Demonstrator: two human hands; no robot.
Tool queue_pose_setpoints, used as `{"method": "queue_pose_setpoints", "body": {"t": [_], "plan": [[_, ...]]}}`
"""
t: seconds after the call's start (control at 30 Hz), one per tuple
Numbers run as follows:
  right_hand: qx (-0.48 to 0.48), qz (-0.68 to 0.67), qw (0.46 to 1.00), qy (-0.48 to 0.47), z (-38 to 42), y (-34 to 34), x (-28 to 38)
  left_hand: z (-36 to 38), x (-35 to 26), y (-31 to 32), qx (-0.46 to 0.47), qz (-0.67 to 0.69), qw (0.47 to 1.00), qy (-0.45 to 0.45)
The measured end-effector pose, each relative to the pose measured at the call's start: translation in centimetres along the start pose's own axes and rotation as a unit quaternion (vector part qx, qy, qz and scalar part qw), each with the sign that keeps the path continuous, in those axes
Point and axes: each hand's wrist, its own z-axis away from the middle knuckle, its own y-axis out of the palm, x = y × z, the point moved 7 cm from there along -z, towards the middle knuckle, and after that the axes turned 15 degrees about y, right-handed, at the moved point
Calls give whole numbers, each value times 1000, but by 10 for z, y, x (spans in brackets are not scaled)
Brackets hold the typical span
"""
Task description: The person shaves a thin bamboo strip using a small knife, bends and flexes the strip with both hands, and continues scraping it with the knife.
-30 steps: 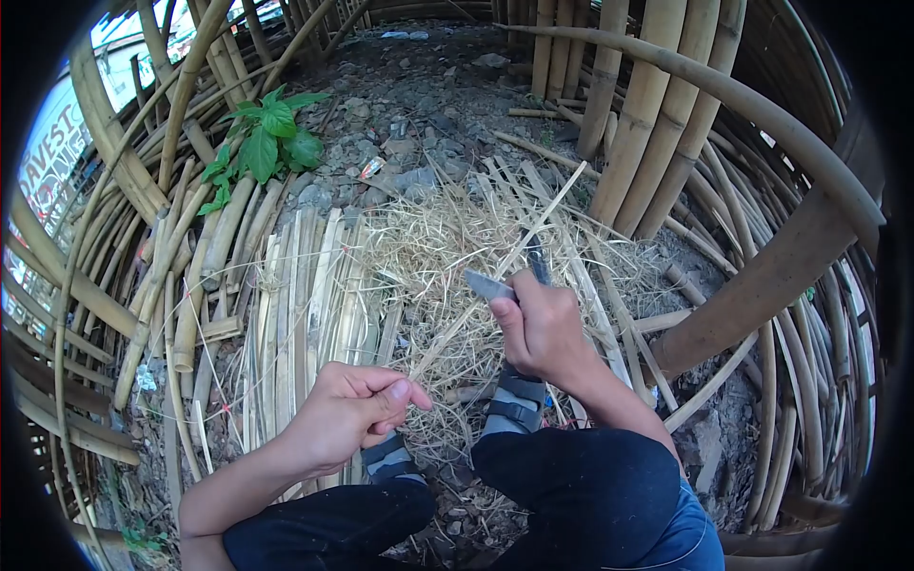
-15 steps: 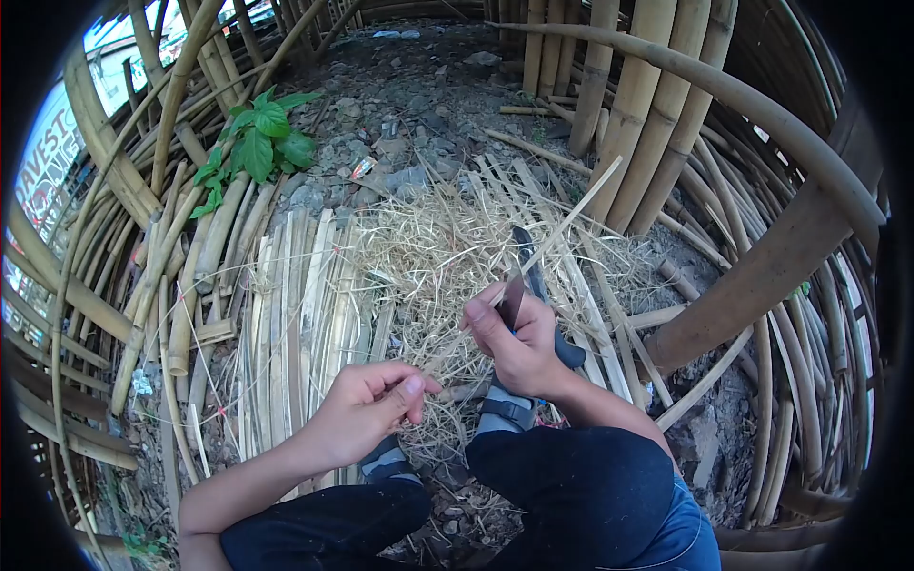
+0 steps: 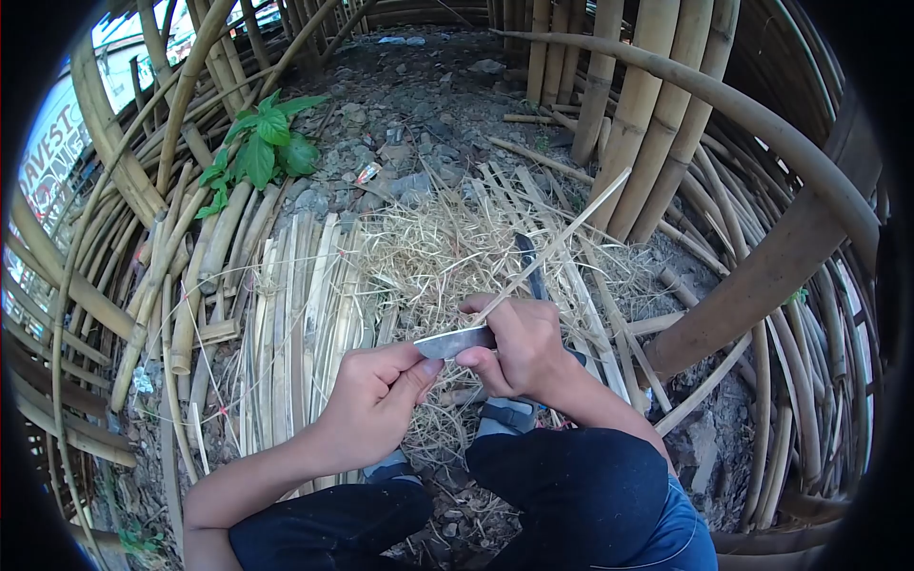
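My right hand is closed around a knife, handle hidden in the fist. Its short metal blade points left, the tip close to my left fingertips. From the right hand a thin bamboo strip rises toward the upper right. My left hand is pinched at the strip's lower end, which the blade and fingers largely hide. Behind the right hand, a long dark-bladed tool lies on the shavings. A heap of pale bamboo shavings covers the ground ahead of both hands.
Split bamboo slats lie side by side at left. Upright bamboo poles stand at upper right, and a thick pole slants across the right. A leafy plant grows at upper left. My sandalled foot is below the right hand.
The knife has swung from pointing upward to lying leftward across the strip. My left hand has moved up, meeting the blade tip, and the two hands are closer together.
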Motion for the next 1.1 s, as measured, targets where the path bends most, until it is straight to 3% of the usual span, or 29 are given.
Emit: {"method": "queue_pose_setpoints", "body": {"t": [0.2, 0.3, 0.57, 0.63, 0.8, 0.9, 1.1], "plan": [[-22, 70, 997, 21, 6, -1, -6, 3, -11, 0, -21, -57, 997, 48], [-83, 68, 992, 72, 0, -14, -22, 4, -19, -3, -59, -31, 997, 34], [-84, 81, 990, 76, -3, -23, -44, 6, -17, -6, -26, -38, 999, 6], [-95, 86, 975, 182, -6, -34, -71, 9, -14, -7, -25, -31, 999, -1], [-115, 96, 981, 126, -9, -36, -81, 9, -15, -6, -22, -27, 999, -15], [-137, 90, 946, 281, -11, -54, -127, 12, -14, -6, -16, -23, 999, -23], [-119, 181, 928, 303, -3, -51, -155, 13, -1, -9, -34, -3, 997, -68]]}}
